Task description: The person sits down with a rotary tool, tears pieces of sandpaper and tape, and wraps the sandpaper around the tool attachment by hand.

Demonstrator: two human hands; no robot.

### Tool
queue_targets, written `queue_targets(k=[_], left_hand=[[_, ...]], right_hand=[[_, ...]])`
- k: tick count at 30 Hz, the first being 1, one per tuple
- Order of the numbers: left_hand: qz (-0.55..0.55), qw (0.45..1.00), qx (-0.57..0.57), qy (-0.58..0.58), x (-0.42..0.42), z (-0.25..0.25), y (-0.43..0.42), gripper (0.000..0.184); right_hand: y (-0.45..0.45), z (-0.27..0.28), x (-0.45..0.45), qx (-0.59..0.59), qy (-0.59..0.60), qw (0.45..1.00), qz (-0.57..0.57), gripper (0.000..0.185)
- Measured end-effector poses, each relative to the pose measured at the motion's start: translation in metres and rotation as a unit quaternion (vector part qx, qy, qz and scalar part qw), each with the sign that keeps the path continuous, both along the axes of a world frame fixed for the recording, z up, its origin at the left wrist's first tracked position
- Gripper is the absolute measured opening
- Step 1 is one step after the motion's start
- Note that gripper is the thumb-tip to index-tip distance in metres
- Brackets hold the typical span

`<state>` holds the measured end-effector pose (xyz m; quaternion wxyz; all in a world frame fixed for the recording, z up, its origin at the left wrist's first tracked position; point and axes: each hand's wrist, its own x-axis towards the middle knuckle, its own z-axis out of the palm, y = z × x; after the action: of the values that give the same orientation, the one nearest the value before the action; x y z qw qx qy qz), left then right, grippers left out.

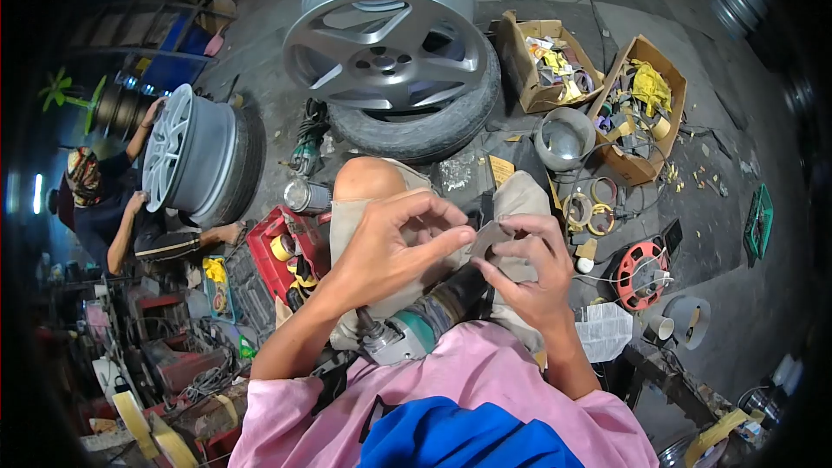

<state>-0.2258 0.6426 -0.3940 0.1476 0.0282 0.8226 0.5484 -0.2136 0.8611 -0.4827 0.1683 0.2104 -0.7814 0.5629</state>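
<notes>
My right hand [530,264] holds a small flat grey piece [490,237] between its thumb and fingers, above my lap. Close on its left, my left hand [412,238] has its fingers curved and the thumb stretched toward that piece; a gap shows between thumb and fingers. Across my lap, below both hands, lies a power tool [416,329] with a green and grey head and a dark body. In front of my knees a silver five-spoke wheel rim [381,56] rests on a black tire [416,134].
Two cardboard boxes [530,97] [637,169] of scraps stand front right, near a metal pot [565,140], tape rolls [601,218] and an orange cable reel [642,276]. A red toolbox [265,253] lies left. Further left, a person [104,199] holds another rim [204,156].
</notes>
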Motion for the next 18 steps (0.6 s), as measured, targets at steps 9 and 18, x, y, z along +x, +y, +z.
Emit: queue_targets(k=[9, 18], left_hand=[[-0.038, 0.999, 0.011, 0.009, -0.005, -0.011, -0.004, 0.015], [-0.029, 0.996, 0.078, -0.040, -0.008, -0.012, 0.002, 0.014]], right_hand=[[0.003, 0.000, 0.000, -0.003, -0.011, 1.000, 0.013, 0.031], [0.001, 0.003, 0.006, -0.003, -0.010, 0.998, 0.056, 0.031]])
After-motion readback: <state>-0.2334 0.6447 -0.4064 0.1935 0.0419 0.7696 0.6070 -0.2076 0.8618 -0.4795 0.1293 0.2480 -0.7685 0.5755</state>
